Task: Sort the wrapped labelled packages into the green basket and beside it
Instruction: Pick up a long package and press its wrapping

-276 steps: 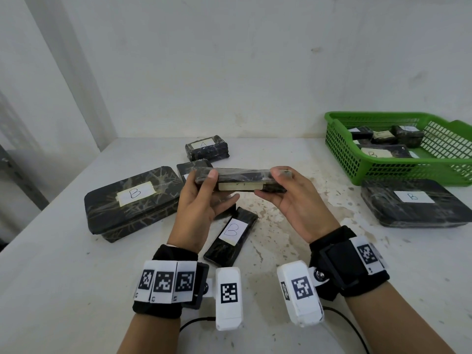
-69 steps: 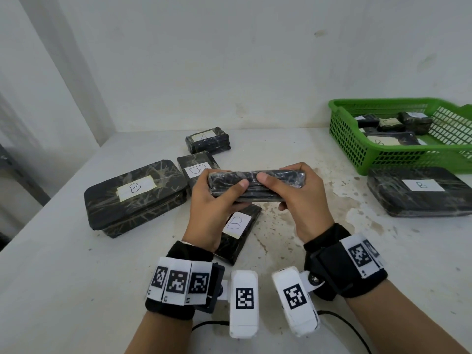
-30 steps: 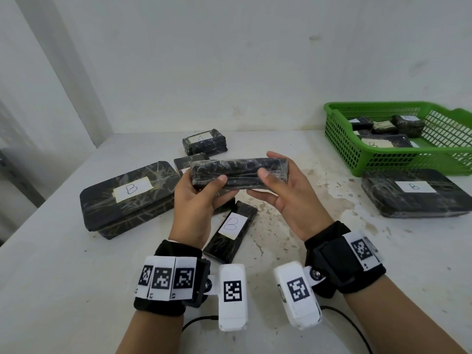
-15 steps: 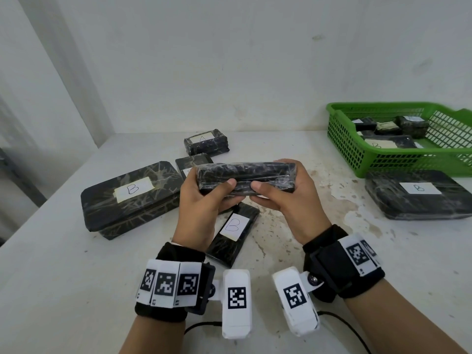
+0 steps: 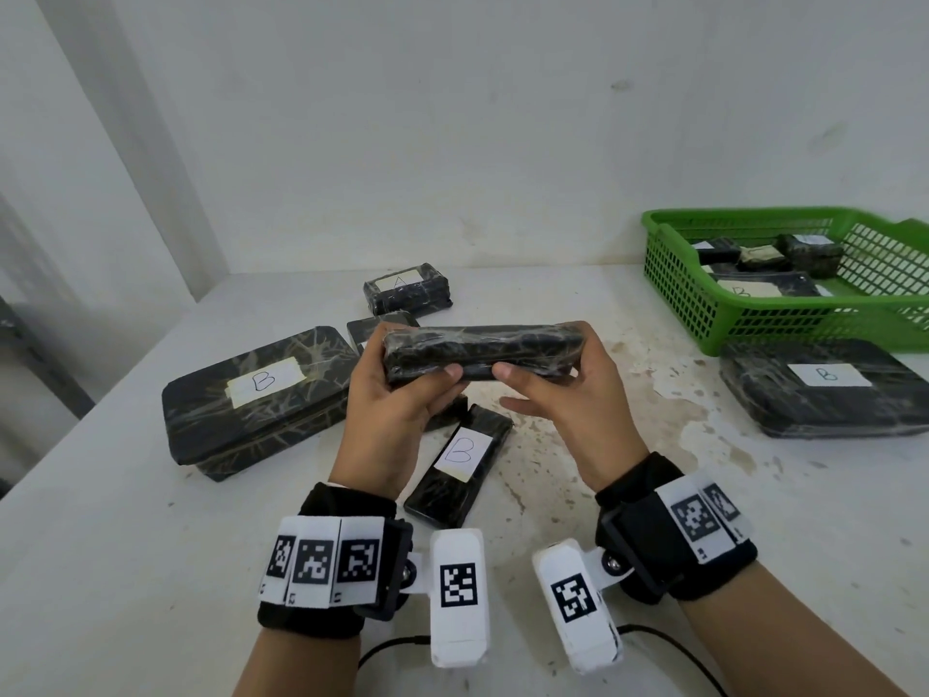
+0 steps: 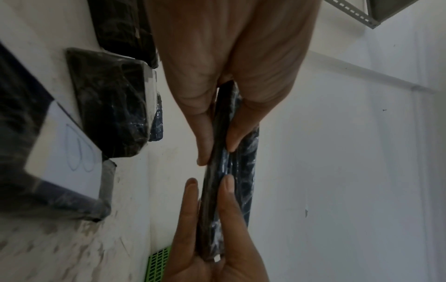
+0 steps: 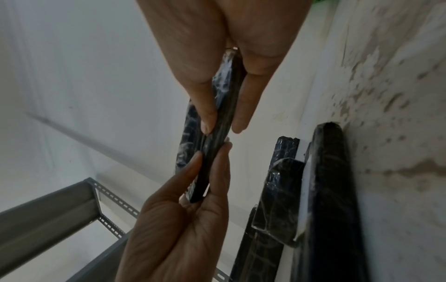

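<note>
Above the middle of the white bench (image 5: 151,570), in the head view, a long black wrapped package (image 5: 482,352) was held level, off the surface. The left hand (image 5: 397,410) gripped its left end, thumb on the near face; the right hand (image 5: 563,399) gripped its right end likewise. A large package marked B (image 5: 256,399) lay to the left, a slim B package (image 5: 460,467) beneath the hands. The green basket (image 5: 714,314) stood far right with several packages inside, and another B package (image 5: 824,389) lay just near of it.

From the left wrist, the left hand (image 6: 217,85) pinched the package (image 6: 243,162) between thumb and fingers.

From the right wrist, the right hand (image 7: 229,57) pinched the package (image 7: 212,152) the same way.
</note>
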